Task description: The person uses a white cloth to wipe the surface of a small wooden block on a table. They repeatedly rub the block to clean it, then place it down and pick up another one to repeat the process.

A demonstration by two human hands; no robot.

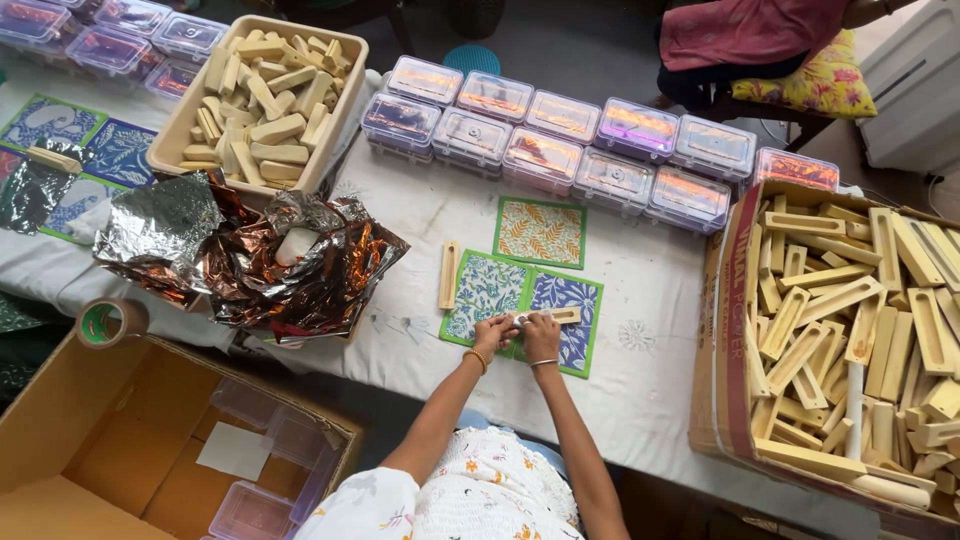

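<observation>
My left hand point(493, 333) and my right hand point(541, 335) meet over patterned cloth squares point(485, 290) on the white table. Both grip a small pale wooden holder point(553, 316) lying across a blue-patterned square point(570, 300). A second wooden holder point(449, 274) lies upright-long to the left of the squares. A yellow-leaf patterned square point(541, 232) lies just beyond them.
Two rows of clear plastic boxes point(560, 130) line the far table edge. A cardboard box of wooden pieces point(860, 330) stands at right, a tray of wooden blocks point(262, 100) at back left. Crumpled foil point(250, 250), a tape roll point(108, 322) and an open carton point(120, 440) lie left. A person sits beyond point(750, 40).
</observation>
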